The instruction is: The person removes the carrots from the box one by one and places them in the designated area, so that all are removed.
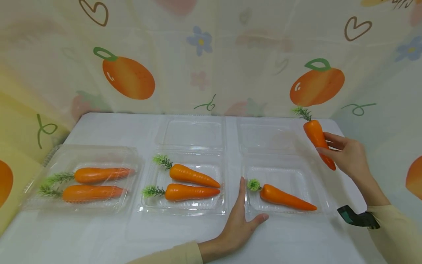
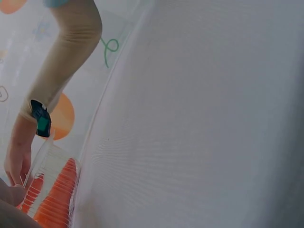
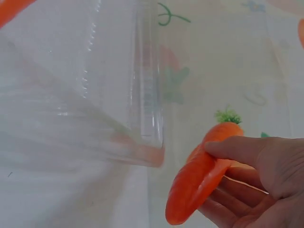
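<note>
Lower left: lidded clear plastic box [image 1: 105, 153], two orange tapered carrots [image 1: 92, 193], seemingly done. Centre open box [image 1: 197, 212]: two. Right open box [image 1: 280, 178]: one, left hand [image 1: 238, 223] straight-fingered alongside; grip of right hand [image 1: 352, 157] holds carrot [image 1: 314, 134] mid-right. Likely pending: placement, closures.

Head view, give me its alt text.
A right hand holds an orange, green-topped carrot beside an open clear plastic box containing one carrot; the left hand is at the box's left edge. Two more clear boxes further left hold two carrots each.
</note>
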`<act>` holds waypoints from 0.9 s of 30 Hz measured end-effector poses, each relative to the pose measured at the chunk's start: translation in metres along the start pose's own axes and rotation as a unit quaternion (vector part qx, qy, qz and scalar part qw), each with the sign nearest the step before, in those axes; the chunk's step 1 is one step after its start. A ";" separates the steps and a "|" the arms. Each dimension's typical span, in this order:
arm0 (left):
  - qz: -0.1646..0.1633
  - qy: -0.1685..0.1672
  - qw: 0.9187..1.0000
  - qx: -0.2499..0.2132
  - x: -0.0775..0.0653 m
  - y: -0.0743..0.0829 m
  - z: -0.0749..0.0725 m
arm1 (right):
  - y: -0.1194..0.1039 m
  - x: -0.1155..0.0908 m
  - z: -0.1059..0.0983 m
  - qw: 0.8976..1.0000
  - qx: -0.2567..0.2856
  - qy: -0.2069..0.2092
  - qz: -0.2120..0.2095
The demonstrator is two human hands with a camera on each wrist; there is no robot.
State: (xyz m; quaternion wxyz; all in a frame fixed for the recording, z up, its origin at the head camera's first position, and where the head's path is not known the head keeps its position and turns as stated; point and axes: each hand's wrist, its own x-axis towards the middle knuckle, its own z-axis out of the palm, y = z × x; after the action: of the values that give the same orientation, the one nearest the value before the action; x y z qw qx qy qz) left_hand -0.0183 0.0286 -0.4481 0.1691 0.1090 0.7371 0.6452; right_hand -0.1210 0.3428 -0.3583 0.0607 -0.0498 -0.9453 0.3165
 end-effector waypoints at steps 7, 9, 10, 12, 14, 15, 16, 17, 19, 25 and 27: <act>-0.004 0.001 1.000 0.007 0.000 0.001 0.000 | 0.011 0.015 0.004 0.999 0.010 -0.006 0.050; -0.003 0.002 1.000 0.008 0.000 0.001 -0.001 | 0.013 0.019 0.006 0.998 0.013 -0.008 0.061; -0.002 0.003 1.000 0.008 0.000 0.002 -0.001 | 0.014 0.021 0.006 0.998 0.016 -0.008 0.066; -0.002 0.003 1.000 0.008 0.000 0.002 -0.001 | 0.017 0.025 0.007 0.997 0.018 -0.009 0.071; 0.000 0.002 1.000 0.005 0.000 0.002 0.000 | 0.021 0.029 0.008 0.997 0.014 -0.011 0.069; 0.001 0.001 1.000 0.004 0.000 0.002 0.000 | 0.022 0.032 0.008 0.997 0.012 -0.014 0.069; 0.001 0.000 1.000 0.002 0.000 0.002 0.000 | 0.024 0.034 0.007 0.997 0.012 -0.018 0.069; 0.001 -0.001 1.000 0.001 0.000 0.002 0.000 | 0.026 0.037 0.007 0.997 0.009 -0.022 0.071; 0.000 -0.002 1.000 -0.002 0.001 0.002 0.001 | 0.029 0.042 0.007 0.996 0.006 -0.033 0.079; -0.006 0.000 1.000 0.001 0.001 0.001 0.001 | 0.036 0.053 0.014 0.993 -0.004 -0.056 0.100; -0.006 0.001 1.000 0.002 0.001 0.001 0.000 | 0.038 0.056 0.018 0.994 -0.003 -0.053 0.093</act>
State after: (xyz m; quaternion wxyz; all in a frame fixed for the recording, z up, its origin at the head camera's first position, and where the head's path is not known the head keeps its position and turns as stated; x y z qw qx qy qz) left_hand -0.0194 0.0292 -0.4474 0.1721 0.1048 0.7392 0.6426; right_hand -0.1765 0.3697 -0.3906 -0.0192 -0.1205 -0.9397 0.3196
